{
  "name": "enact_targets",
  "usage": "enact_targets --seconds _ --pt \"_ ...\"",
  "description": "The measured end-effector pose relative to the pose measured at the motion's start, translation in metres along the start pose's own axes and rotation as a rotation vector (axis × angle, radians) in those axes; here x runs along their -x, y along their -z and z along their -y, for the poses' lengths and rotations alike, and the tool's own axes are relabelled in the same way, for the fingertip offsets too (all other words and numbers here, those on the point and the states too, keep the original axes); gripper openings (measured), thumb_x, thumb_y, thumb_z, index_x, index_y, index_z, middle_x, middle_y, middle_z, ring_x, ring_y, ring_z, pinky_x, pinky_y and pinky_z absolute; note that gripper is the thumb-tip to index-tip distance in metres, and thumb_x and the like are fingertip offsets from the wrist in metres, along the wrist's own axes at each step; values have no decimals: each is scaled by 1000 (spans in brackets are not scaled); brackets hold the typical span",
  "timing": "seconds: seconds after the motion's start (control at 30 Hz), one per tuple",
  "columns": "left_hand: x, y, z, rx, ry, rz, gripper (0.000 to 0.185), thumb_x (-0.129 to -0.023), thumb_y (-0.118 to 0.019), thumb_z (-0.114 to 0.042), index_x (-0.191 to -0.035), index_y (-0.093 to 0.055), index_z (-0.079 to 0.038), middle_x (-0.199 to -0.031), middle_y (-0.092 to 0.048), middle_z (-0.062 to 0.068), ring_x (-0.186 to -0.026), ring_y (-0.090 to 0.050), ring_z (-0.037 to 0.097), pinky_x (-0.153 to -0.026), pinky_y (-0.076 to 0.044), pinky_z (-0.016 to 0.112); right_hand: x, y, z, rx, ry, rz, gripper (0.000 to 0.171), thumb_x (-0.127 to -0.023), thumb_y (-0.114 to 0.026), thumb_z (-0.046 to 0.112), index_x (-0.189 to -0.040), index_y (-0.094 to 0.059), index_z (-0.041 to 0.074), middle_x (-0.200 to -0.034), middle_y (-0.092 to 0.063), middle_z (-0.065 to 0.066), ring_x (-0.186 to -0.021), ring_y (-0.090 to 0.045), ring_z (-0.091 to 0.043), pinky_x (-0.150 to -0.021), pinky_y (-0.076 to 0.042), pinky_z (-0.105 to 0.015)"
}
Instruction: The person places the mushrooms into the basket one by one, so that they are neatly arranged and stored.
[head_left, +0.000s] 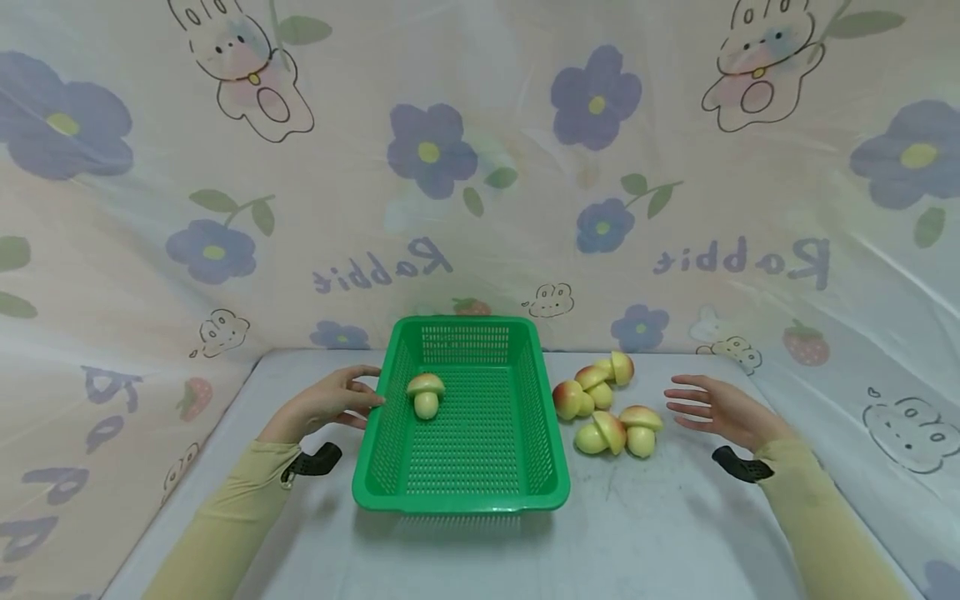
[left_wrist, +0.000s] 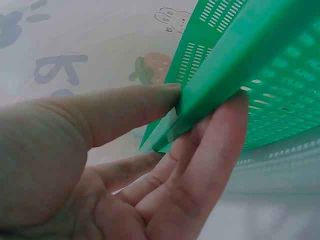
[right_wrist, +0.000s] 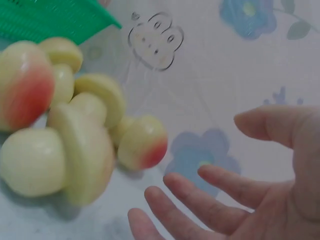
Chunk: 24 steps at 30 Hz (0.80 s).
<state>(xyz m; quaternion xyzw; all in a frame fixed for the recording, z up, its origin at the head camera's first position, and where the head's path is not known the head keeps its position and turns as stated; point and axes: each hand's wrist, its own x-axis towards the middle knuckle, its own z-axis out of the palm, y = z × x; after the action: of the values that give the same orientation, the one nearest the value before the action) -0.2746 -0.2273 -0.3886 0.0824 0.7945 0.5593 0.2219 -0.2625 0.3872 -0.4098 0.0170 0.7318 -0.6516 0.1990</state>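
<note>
Green basket (head_left: 459, 492) on white table (head_left: 675, 542), one toy mushroom inside; both hands at its sides.

Left wrist view cuts the basket to one rim corner; right wrist view blurs the loose mushrooms. Basket holds a single mushroom (head_left: 425, 393), upright, near its left wall. Left hand (head_left: 330, 400) pinches the left rim, thumb above, fingers beneath. Right hand (head_left: 720, 408) is spread, empty, just beside the mushroom pile (head_left: 607, 404) right of the basket.

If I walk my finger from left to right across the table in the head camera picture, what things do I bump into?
left hand touching the basket's rim → green basket with one toy mushroom inside → pile of toy mushrooms on the table → right hand, open beside them.
</note>
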Motion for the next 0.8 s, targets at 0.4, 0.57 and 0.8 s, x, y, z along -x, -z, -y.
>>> enact_targets --seconds 0.4,0.57,0.8 --pt "-1 2 4 29 -13 37 68 -94 -64 -15 -147 -24 -3 -106 -60 18 -86 -65 28 -76 -57 41 -6 -5 -20 31 -40 -8 67 -105 -32 40 -150 -9 -4 -149 -21 -33 -130 -38 -40 -102 -41 -48" --pt "-2 2 4 29 -7 35 67 -93 -65 -14 -146 -26 -2 -104 -60 18 -84 -65 27 -75 -57 41 -8 -9 -23 59 -49 -7 68 -104 -37 41 -150 -12 -4 -147 -24 -33 -124 -46 -35 -101 -41 -49" --pt "-3 2 3 25 1 27 67 -93 -66 -15 -146 -26 -4 -101 -59 16 -81 -64 25 -74 -57 41 -12 -16 -26 80 -76 -3 69 -103 -41 40 -149 -16 -4 -147 -22 -33 -119 -49 -31 -99 -43 -47"
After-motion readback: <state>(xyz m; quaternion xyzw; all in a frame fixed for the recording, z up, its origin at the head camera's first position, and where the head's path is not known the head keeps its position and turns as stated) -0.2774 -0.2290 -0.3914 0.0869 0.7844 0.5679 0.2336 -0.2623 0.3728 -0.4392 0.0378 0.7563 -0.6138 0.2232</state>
